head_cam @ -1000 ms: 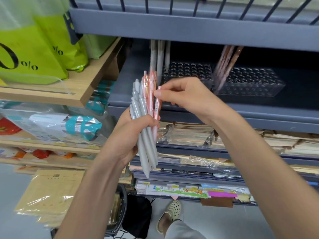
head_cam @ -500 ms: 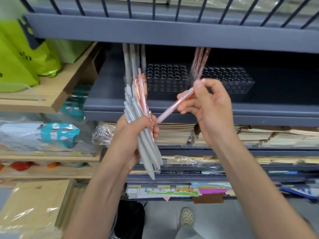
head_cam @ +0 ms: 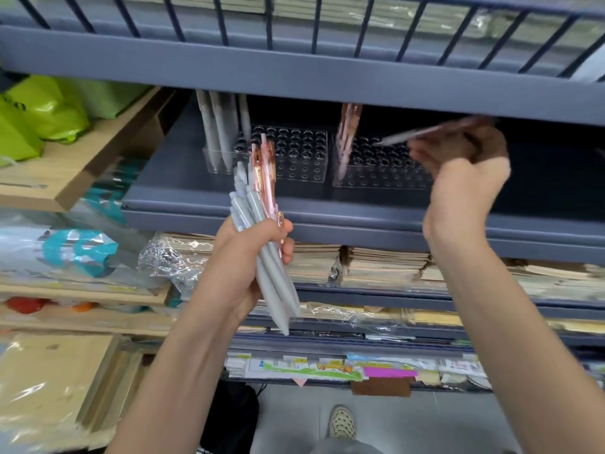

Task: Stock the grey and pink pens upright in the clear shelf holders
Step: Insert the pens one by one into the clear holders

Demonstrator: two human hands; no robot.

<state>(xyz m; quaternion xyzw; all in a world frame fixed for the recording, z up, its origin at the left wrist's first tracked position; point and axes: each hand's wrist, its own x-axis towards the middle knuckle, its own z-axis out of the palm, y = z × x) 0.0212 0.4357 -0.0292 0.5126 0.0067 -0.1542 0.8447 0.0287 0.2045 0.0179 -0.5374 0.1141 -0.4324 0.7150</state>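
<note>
The single pen [head_cam: 425, 133] in play, pale pink as far as the motion blur allows, lies almost level above the right clear holder [head_cam: 386, 178], its tip pointing left toward the holder's open holes and not yet in any of them. The right hand [head_cam: 465, 168] pinches it by the rear end, closed round the barrel, with the hand itself over the holder's right edge. At the left end of that holder a small cluster of pink pens [head_cam: 347, 136] already stands, leaning slightly. The left clear holder [head_cam: 301, 158] just beside it has a few grey pens [head_cam: 216, 132] upright along its left side. Most holes in both holders are open, so I judge the stocking to be at an early stage. The left hand [head_cam: 242, 260] is clenched round a bundle [head_cam: 253, 208] of grey and pink pens, held upright below and in front of the left holder, all of it waiting to be placed. Both holders sit on a grey shelf [head_cam: 327, 211], with stacked notebooks [head_cam: 379, 267] on the tier beneath and green bags [head_cam: 45, 109] off to the left.
</note>
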